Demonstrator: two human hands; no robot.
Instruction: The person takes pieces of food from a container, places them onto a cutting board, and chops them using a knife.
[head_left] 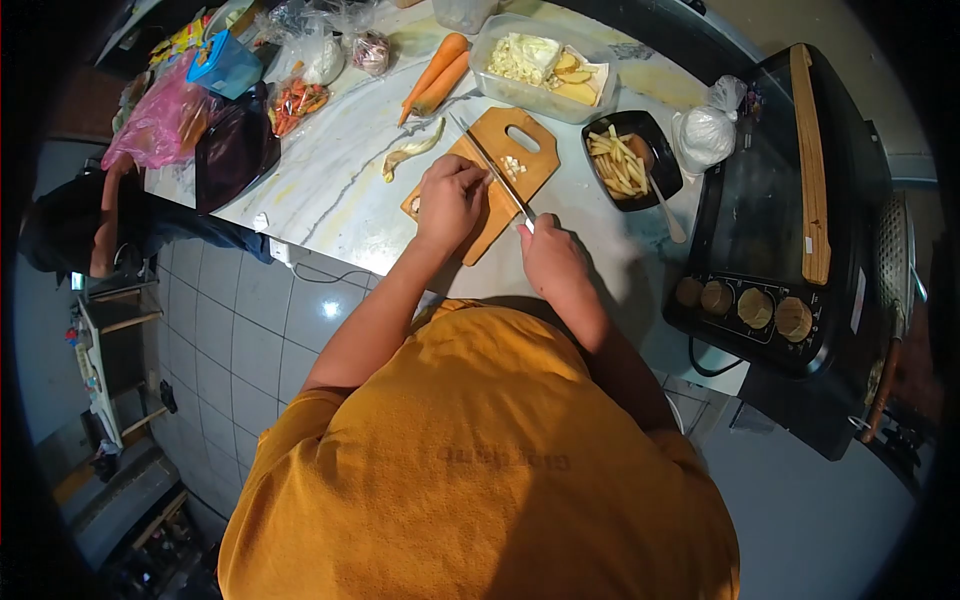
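A wooden cutting board (538, 178) with an oval handle slot lies on the marbled counter. My right hand (552, 257) is wrapped round the handle of a knife (490, 165), whose long blade slants up and left across the board. Small white chopped pieces (513, 166) lie just right of the blade. On the board's left part rests my left hand (452, 200), its fingers curled together near the blade; what they hold is hidden. Another small piece shows by the left wrist, at the board's edge.
Behind the board are carrots (437, 75), a peel (412, 150) and a clear container (545, 65) of cut vegetables. To the right stand a black bowl (632, 160) of cut strips, a spoon, a white bag (708, 130) and an oven (770, 220). Another person (85, 225) stands far left.
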